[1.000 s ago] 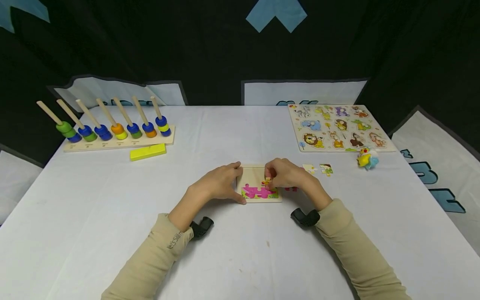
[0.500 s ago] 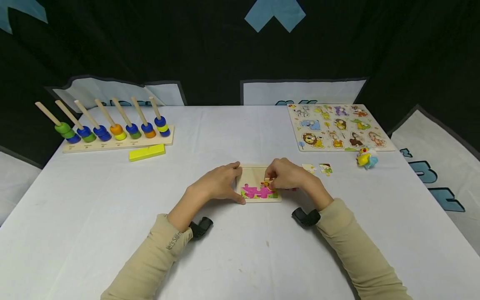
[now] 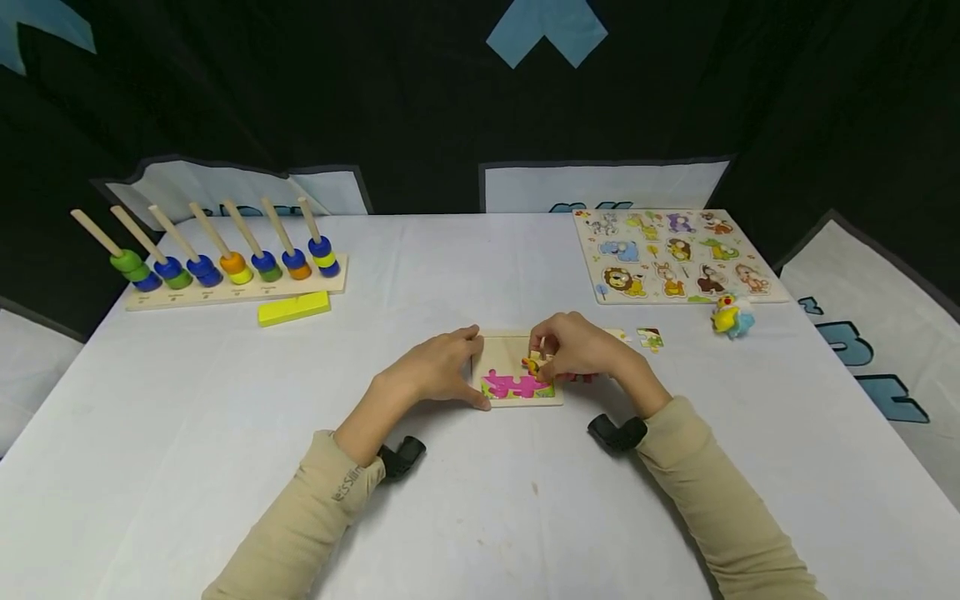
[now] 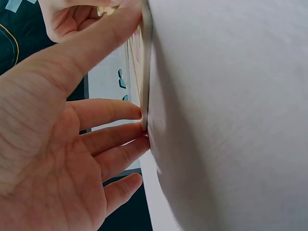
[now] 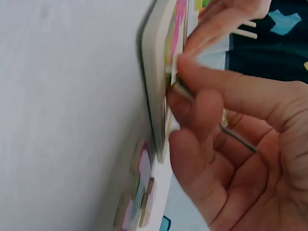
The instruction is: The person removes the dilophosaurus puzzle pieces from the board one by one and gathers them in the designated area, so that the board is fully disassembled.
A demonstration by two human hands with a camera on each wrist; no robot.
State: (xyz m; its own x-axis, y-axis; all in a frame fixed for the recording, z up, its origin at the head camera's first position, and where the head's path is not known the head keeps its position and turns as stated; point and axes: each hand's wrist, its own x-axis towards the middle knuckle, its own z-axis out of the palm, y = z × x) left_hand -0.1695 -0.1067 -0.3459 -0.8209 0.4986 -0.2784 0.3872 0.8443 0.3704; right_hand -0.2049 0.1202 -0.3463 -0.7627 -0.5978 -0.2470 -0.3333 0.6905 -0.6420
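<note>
A small wooden puzzle tray [image 3: 498, 348] lies on the table between my hands. Joined pink puzzle pieces [image 3: 510, 385] fill its near part. My left hand [image 3: 438, 367] steadies the tray's left side; its nearly straight fingers [image 4: 113, 110] touch the edge, and the thumb lies at the near corner. Above the tray's right half, my right hand [image 3: 577, 346] pinches a small puzzle piece [image 3: 531, 365] with yellow and orange on it. The right wrist view shows that piece tilted between thumb and fingers, mostly hidden by them.
Loose puzzle pieces [image 3: 650, 338] lie right of the tray, some partly behind my right hand. A bead-and-peg counting board [image 3: 240, 287] and a yellow block [image 3: 294, 308] stand back left. An animal puzzle board [image 3: 660, 258] and a small toy figure [image 3: 732, 317] are at back right.
My right hand has shifted slightly and turned the pinched puzzle piece over the tray. My left hand keeps its place at the tray's left edge.
</note>
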